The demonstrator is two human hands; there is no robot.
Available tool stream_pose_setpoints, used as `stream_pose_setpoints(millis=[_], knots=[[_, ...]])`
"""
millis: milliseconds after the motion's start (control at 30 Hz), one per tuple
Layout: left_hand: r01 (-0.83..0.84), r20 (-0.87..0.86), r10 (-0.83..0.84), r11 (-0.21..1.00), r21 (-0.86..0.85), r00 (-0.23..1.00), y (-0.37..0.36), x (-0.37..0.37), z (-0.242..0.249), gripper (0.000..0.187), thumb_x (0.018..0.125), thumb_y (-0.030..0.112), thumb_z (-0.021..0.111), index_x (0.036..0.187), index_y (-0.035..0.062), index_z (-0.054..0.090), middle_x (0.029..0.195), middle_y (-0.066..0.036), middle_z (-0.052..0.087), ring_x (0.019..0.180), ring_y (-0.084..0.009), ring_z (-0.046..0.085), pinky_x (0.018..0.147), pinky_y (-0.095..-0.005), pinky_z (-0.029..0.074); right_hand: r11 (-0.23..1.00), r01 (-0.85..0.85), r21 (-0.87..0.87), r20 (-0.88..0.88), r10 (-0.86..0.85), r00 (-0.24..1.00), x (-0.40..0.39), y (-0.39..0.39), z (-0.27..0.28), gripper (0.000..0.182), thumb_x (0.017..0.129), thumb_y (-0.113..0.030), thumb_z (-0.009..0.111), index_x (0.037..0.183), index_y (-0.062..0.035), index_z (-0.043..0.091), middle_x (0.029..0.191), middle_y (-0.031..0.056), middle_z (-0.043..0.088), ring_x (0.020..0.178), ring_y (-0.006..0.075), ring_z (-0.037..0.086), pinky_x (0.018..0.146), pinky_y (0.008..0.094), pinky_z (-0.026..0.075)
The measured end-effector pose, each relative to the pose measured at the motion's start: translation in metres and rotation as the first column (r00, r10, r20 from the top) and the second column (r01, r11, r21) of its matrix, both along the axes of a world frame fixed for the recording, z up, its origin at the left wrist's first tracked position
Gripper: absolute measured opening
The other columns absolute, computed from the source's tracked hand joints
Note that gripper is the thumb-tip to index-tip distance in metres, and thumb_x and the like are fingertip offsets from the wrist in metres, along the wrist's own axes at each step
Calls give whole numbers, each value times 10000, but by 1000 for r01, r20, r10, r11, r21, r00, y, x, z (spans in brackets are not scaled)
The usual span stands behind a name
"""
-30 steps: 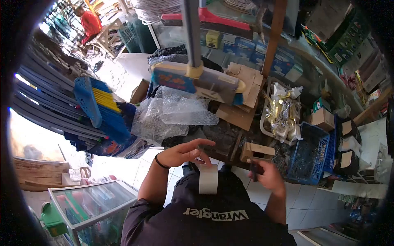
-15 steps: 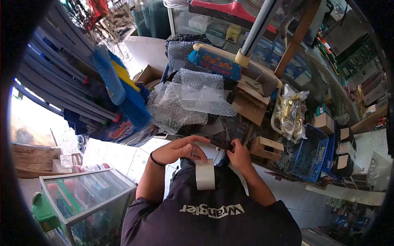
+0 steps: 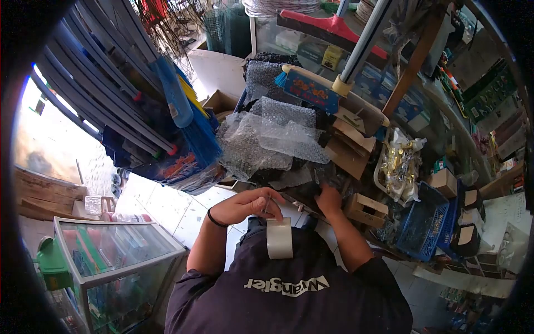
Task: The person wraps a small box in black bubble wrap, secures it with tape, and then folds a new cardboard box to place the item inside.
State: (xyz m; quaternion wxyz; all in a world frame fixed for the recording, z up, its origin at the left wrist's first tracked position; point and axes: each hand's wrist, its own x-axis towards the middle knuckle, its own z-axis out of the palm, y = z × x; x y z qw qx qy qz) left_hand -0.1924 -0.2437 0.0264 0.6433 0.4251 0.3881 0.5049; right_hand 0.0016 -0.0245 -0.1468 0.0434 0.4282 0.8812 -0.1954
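Note:
My left hand, with a black band on the wrist, is closed on a wide roll of clear packing tape. The roll hangs from the fingertips in front of my dark shirt. A thin transparent strip shows near those fingers. My right hand reaches forward to dark plastic wrapping at the front of the pile; its fingertips are lost in shadow there. Behind the plastic lie sheets of bubble wrap.
A broom head leans over the pile's right side. Small cardboard box, tray of bagged brass-coloured parts and blue basket stand right. Packed brooms hang left, above a glass display case.
My right hand has moved forward from near my body to the dark plastic. My left hand stays with the tape roll. The view has shifted slightly, moving the surroundings rightward.

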Motion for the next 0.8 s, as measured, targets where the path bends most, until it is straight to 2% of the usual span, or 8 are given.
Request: stream_pose_setpoints(millis=[233,333,400,467,533,633,733,800], knots=[[12,0,-12,1000,-18,1000,13,12,3,584,926,496,362,1216,-10,395,1038,-107,590,1031,-178,548,899,-320,425,996,-86,36,-121,90,989,11,0,8,300,734,-190,668,996,-58,607,896,188,632,828,367,607,717,410,496],[-44,-68,41,998,-53,997,16,17,-4,670,903,558,340,1186,-45,415,1022,-167,604,1018,-237,570,885,-351,448,965,-77,-249,-456,-47,889,18,-12,51,278,791,-274,645,902,-20,636,822,159,643,773,300,630,698,365,493],[-52,-30,50,997,-59,998,17,19,-7,636,917,535,323,1182,-35,423,1026,-155,603,1009,-228,571,887,-352,442,740,-197,-644,-487,-197,851,33,-31,97,299,799,-302,662,894,-19,644,746,92,638,721,173,610,671,297,470],[-61,-21,60,995,-83,998,19,18,-11,616,924,524,315,1183,-24,427,1028,-146,603,1004,-219,571,881,-353,442,553,-324,-767,-485,-169,858,46,-55,143,291,822,-289,653,938,-23,638,766,46,628,728,93,559,668,261,451],[-71,-28,68,993,-99,997,21,18,-8,598,924,522,321,1185,-5,432,1028,-132,607,997,-203,571,857,-341,448,534,-478,-697,-539,50,841,45,-72,171,264,838,-249,641,970,-21,627,828,46,632,759,91,562,679,256,450],[-74,-35,71,992,-101,997,26,16,-9,592,919,524,341,1186,4,434,1022,-125,611,988,-198,575,836,-329,456,511,-471,-719,-494,101,864,40,-86,180,280,836,-247,645,998,-21,619,856,46,622,765,91,560,680,253,451],[-64,-58,58,992,-110,997,34,11,-14,582,918,521,355,1182,10,440,1003,-117,615,978,-196,581,827,-327,461,398,-384,-833,-471,-147,870,42,-86,180,293,828,-254,654,992,-14,618,835,45,617,750,93,556,672,258,449],[-79,-10,79,992,-94,997,43,10,-17,566,923,511,353,1177,14,446,984,-110,618,965,-195,587,821,-329,464,475,-359,-804,-487,-178,855,46,-82,179,297,810,-257,669,980,-19,620,827,51,621,743,103,565,669,264,449]])
